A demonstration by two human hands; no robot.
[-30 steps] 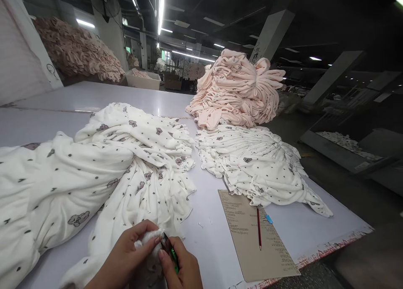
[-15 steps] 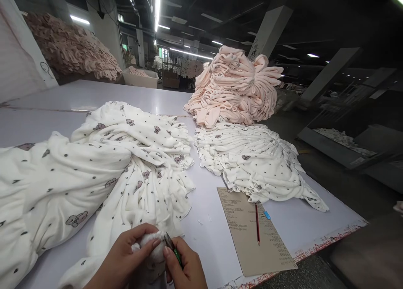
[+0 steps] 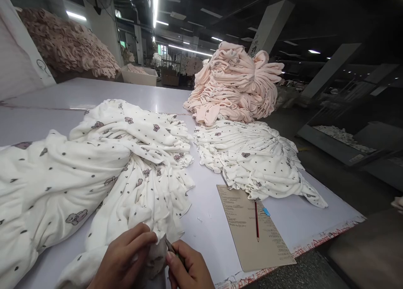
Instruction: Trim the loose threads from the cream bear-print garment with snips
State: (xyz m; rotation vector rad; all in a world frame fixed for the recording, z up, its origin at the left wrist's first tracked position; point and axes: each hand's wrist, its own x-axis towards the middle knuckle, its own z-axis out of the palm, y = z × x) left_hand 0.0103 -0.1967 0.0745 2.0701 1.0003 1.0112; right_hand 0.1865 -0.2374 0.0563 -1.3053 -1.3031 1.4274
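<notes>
My left hand (image 3: 126, 259) pinches a fold of the white printed garment (image 3: 94, 167) at the bottom of the view, fingers closed on the cloth. Beside it, my right hand (image 3: 190, 270) grips small thread snips (image 3: 171, 248) whose dark tip touches the same fold. The garment belongs to a big heap of white cloth with small grey bear prints that covers the left of the pale table (image 3: 208, 222).
A second flat stack of white printed garments (image 3: 252, 159) lies to the right, with a tall pink pile (image 3: 234, 85) behind it. A brown paper sheet (image 3: 252, 228) with a red pencil (image 3: 256, 215) lies near the table's front edge. More pink heaps (image 3: 66, 50) stand at the back left.
Both hands have slid down and slightly right toward the bottom edge. The green handle of the snips is now hidden in my right hand. The camera has tipped a little.
</notes>
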